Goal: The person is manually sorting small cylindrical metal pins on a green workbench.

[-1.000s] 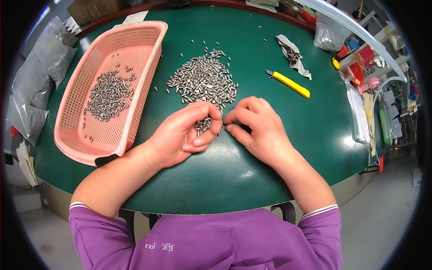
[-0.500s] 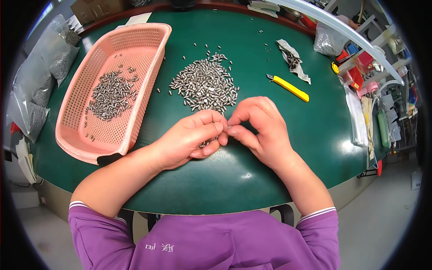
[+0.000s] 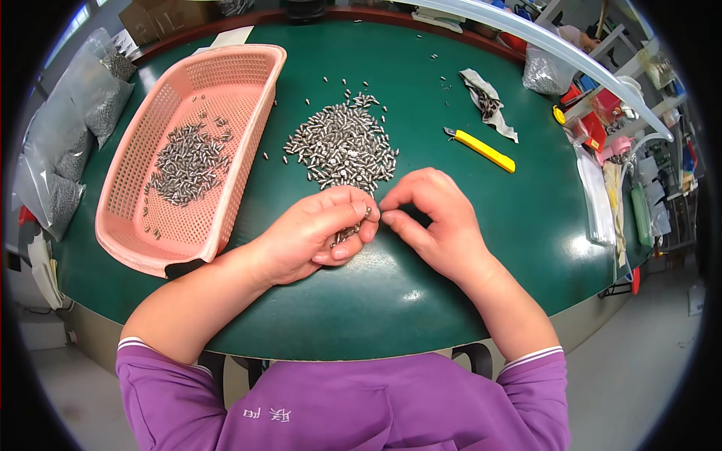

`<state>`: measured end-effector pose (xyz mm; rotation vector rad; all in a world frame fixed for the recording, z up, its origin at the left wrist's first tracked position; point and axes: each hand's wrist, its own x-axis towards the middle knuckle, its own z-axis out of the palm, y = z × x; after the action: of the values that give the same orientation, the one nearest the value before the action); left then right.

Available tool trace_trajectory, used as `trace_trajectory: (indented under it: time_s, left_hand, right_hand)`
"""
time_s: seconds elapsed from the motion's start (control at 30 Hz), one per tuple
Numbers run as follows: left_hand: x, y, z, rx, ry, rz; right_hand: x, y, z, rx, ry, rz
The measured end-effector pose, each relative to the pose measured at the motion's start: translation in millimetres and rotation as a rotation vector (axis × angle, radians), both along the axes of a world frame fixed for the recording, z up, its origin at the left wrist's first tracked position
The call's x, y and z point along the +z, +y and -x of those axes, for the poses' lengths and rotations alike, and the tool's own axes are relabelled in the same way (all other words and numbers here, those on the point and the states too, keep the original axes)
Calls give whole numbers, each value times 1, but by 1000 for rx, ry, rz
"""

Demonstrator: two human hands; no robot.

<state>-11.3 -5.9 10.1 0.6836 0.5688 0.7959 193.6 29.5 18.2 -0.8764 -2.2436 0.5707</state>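
On our glossy green tabletop [image 3: 526,225] we have a heap of small metal pieces [image 3: 342,146] in the middle, loose pieces [image 3: 307,101] scattered around it, a pink perforated basket [image 3: 242,161] at left, and at right a yellow cutter [image 3: 485,151] near a crumpled pale wrapper [image 3: 505,129] bearing dark bits [image 3: 487,101].

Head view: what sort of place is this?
Probably a small-parts workshop: a heap of small silvery metal pieces lies on a green table, similar ones sit in a pink perforated plastic basket, and clear plastic bags stand left.
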Motion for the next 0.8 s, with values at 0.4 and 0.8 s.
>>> trace_trajectory:
  time_s: [0.4, 0.8]
  left_hand:
    - [-2, 2, 2, 36, -39, 8]
    - [-8, 4, 5, 80, -204, 56]
  right_hand:
    - [-4, -5, 6, 4, -142, -26]
    - [-4, -4, 6, -23, -131, -62]
